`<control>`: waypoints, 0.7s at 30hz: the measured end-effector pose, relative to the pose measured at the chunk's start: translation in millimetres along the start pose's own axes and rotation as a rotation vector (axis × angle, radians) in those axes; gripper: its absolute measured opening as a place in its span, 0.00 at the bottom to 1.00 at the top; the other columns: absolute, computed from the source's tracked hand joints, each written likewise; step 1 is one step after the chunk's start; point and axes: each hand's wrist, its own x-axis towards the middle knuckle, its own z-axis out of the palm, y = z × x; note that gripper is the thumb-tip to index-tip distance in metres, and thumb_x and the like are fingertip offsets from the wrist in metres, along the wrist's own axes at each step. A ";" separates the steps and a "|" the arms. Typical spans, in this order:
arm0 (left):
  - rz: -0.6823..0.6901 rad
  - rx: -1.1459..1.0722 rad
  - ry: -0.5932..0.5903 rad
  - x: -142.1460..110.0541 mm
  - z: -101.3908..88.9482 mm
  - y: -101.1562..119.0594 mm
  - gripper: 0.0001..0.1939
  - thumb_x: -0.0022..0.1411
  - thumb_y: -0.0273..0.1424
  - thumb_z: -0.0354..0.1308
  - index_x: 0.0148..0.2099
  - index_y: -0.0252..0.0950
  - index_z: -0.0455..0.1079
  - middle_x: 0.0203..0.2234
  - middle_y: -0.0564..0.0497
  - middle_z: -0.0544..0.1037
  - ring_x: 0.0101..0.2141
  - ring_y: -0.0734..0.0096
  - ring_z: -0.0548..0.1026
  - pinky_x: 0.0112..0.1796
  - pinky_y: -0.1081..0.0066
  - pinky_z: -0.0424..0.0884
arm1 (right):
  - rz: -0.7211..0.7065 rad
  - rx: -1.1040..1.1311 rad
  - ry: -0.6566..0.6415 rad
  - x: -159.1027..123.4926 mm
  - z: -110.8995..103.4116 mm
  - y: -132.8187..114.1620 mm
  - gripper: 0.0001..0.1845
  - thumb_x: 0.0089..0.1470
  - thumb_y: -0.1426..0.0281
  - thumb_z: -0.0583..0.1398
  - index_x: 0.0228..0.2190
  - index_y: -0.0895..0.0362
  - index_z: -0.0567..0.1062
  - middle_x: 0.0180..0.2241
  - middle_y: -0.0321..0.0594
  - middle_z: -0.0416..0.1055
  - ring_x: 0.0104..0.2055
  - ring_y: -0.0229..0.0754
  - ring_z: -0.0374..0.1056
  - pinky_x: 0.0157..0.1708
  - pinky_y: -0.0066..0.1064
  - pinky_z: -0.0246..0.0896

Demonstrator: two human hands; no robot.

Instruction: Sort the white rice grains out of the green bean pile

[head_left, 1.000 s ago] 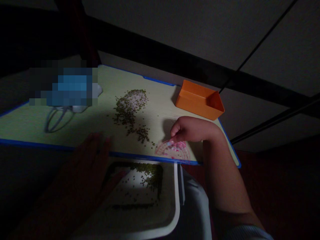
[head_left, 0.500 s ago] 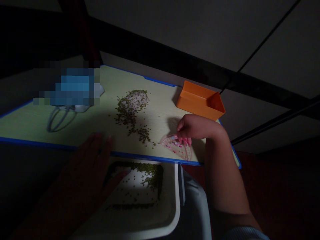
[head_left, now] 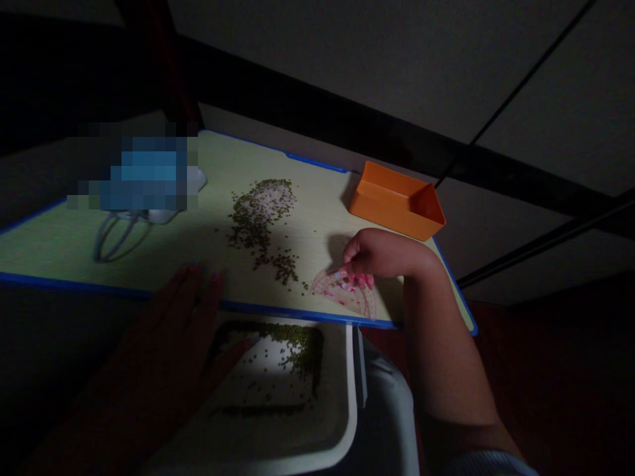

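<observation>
- One left hand (head_left: 159, 344), empty from here, lies spread over the white container (head_left: 351, 410), perhaps steadying it;
- green and white grains (head_left: 262, 208) lie heaped on the table (head_left: 320, 198);
- a pink protractor (head_left: 344, 297), by the front edge, is pinched in the right hand (head_left: 381, 254), presumably leaving its lower side free;
- an orange box (head_left: 389, 208) stands back, likely for room.
</observation>
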 end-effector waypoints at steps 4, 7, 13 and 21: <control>0.006 0.011 0.003 0.8 -0.3 -1.1 0.42 0.56 0.51 0.40 0.64 0.28 0.40 0.62 0.29 0.53 0.63 0.45 0.50 0.57 0.46 0.58 | -0.028 0.074 -0.062 1.3 2.9 -1.6 0.11 0.50 0.67 0.57 0.24 0.60 0.75 0.21 0.37 0.72 0.21 0.32 0.65 0.26 0.27 0.57; 0.002 0.013 -0.007 1.0 -0.8 -0.7 0.42 0.56 0.51 0.41 0.64 0.27 0.42 0.61 0.29 0.55 0.63 0.45 0.51 0.57 0.47 0.58 | -0.041 0.078 -0.087 2.5 4.7 -3.5 0.08 0.49 0.71 0.56 0.25 0.61 0.75 0.21 0.37 0.72 0.21 0.32 0.65 0.26 0.26 0.57; -0.008 0.003 -0.003 0.3 0.9 0.6 0.42 0.57 0.51 0.40 0.64 0.28 0.41 0.62 0.31 0.52 0.64 0.46 0.49 0.58 0.47 0.56 | -0.110 -0.008 -0.085 4.6 6.6 -8.0 0.10 0.51 0.71 0.56 0.24 0.61 0.75 0.21 0.36 0.71 0.22 0.31 0.62 0.26 0.26 0.52; -0.005 -0.002 -0.013 -0.3 0.3 -1.0 0.42 0.57 0.51 0.41 0.65 0.29 0.38 0.62 0.30 0.52 0.64 0.46 0.48 0.57 0.46 0.57 | -0.168 -0.059 -0.027 2.8 4.9 -9.5 0.10 0.51 0.69 0.57 0.22 0.60 0.73 0.19 0.32 0.66 0.22 0.30 0.57 0.25 0.26 0.47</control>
